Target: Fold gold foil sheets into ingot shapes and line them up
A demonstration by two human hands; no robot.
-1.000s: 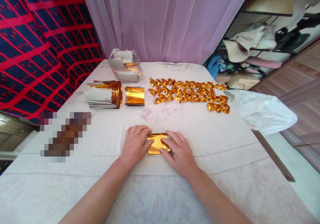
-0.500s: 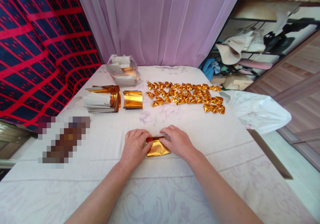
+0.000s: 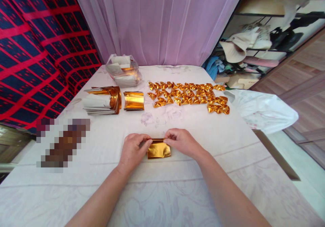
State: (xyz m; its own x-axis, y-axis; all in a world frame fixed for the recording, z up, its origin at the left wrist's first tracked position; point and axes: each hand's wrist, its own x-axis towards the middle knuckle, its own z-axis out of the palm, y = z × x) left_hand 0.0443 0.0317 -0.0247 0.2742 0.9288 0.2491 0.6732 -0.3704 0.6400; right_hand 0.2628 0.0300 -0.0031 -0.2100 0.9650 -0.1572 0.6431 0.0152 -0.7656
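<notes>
One gold foil sheet [image 3: 158,150] lay on the white bed [image 3: 177,193] near its front edge, left hand [image 3: 132,151] and right hand [image 3: 180,141] each pinched shut on its top edge, two foil stacks [image 3: 103,100] and many folded gold pieces [image 3: 188,96] lay beyond

A foil sheet [image 3: 158,150] lies on the table [image 3: 228,173] between the left hand [image 3: 133,151] and right hand [image 3: 181,141]. Behind it, left to right: paper stack [image 3: 101,100], foil roll [image 3: 133,100], folded pieces [image 3: 189,96]. A bag [image 3: 123,70] sits behind the stack.
</notes>
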